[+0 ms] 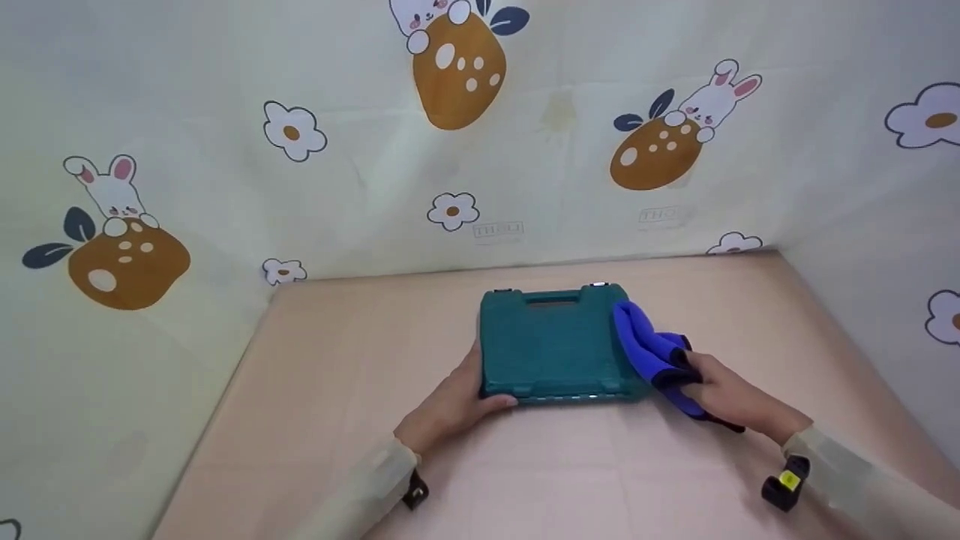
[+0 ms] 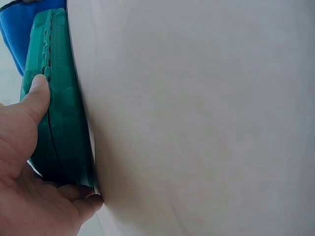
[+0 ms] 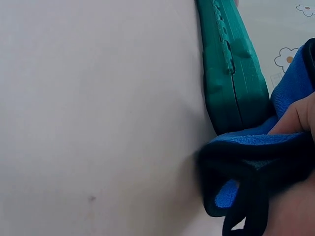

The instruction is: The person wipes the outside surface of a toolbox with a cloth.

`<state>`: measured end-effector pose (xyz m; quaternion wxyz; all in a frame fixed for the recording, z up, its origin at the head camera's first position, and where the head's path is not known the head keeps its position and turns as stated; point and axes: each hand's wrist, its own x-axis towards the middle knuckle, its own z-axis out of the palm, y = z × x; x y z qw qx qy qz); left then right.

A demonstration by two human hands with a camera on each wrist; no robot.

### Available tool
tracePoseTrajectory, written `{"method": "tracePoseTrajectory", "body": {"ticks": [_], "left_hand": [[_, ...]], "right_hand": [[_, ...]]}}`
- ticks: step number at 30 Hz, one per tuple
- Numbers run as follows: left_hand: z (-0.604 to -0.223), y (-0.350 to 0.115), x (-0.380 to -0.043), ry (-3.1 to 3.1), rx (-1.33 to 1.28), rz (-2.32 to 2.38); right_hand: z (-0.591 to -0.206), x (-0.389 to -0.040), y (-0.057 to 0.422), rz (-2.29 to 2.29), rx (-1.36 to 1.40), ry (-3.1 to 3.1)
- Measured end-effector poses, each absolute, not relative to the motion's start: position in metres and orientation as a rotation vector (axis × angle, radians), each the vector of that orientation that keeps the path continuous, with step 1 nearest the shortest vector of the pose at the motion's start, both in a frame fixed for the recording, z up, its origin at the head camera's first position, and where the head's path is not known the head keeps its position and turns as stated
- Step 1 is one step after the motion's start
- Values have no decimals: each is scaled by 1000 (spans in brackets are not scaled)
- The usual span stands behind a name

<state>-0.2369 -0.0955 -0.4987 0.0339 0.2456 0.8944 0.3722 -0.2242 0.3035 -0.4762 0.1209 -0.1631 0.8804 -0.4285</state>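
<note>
A green plastic carrying case [image 1: 555,349] lies flat on the table, its built-in handle at the far side and its hinged edge towards me. My left hand [image 1: 450,397] grips its near left corner, the thumb on the front edge and the fingers along the left side, as the left wrist view also shows. In my right hand [image 1: 731,394] is a bunched blue cloth [image 1: 645,349] with black edging. The cloth touches the right side of the case [image 3: 236,73]. Some right fingers are hidden behind the folds.
The case rests on a pale pink tabletop [image 1: 360,360]. Behind it and to both sides stand pale walls of sheeting [image 1: 360,202] printed with rabbits, fruit and flowers. A black strap [image 1: 786,484] hangs at my right wrist, another [image 1: 415,491] at my left.
</note>
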Motion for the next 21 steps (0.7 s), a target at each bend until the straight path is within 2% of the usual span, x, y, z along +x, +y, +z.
{"method": "tracePoseTrajectory", "body": {"ticks": [9,16,21], "left_hand": [[-500,-96,-239,2761,776,1131],[-500,-98,-238,2752,834,1144],[-502,-98,-239,2752,833,1142]], "right_hand": [[-469,-210,309,-1169,-516,2570],[-454,-217,320,-1063,-658,2541],[-436,-224,325,-1022,-597,2539]]}}
